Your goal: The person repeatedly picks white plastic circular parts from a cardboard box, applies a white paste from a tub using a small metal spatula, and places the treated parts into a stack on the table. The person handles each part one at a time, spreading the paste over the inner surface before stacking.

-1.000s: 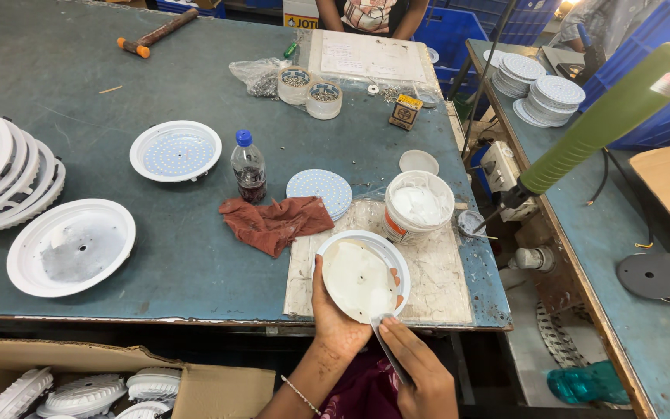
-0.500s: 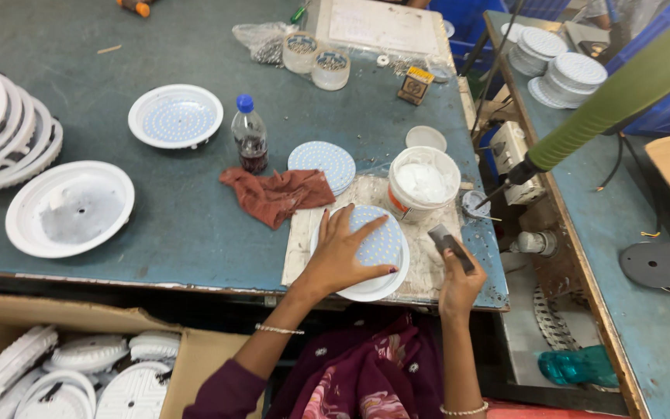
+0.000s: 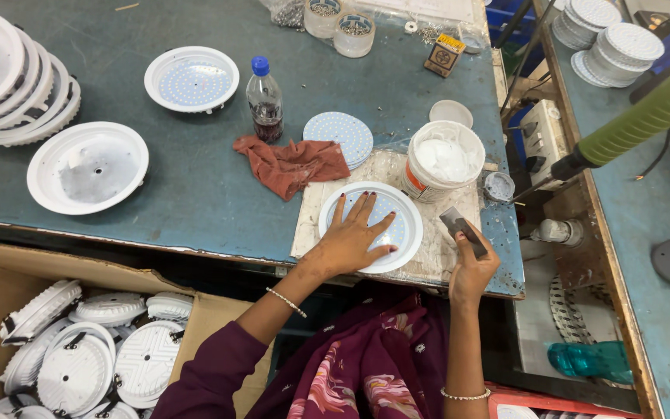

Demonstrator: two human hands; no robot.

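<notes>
My left hand (image 3: 353, 235) lies flat, fingers spread, on a round white lamp housing (image 3: 407, 219) with a dotted light-blue disc inside it. The housing rests on a stained white board (image 3: 309, 217) at the table's near edge. My right hand (image 3: 471, 261) is just right of the housing, over the board's right end, and holds a small flat grey scraper (image 3: 459, 228) that points up and away. A white tub of white paste (image 3: 443, 160) stands open right behind the housing.
A rust-red rag (image 3: 288, 163), a small bottle of dark liquid (image 3: 265, 101) and a stack of dotted discs (image 3: 340, 133) lie behind the board. More white housings (image 3: 87, 166) sit at left. A cardboard box (image 3: 9, 271) of housings is below. A green powered screwdriver (image 3: 637, 124) hangs at right.
The left hand turned the housing from tilted in hand to flat on the board and now presses on its disc. The right hand has risen slightly with the scraper.
</notes>
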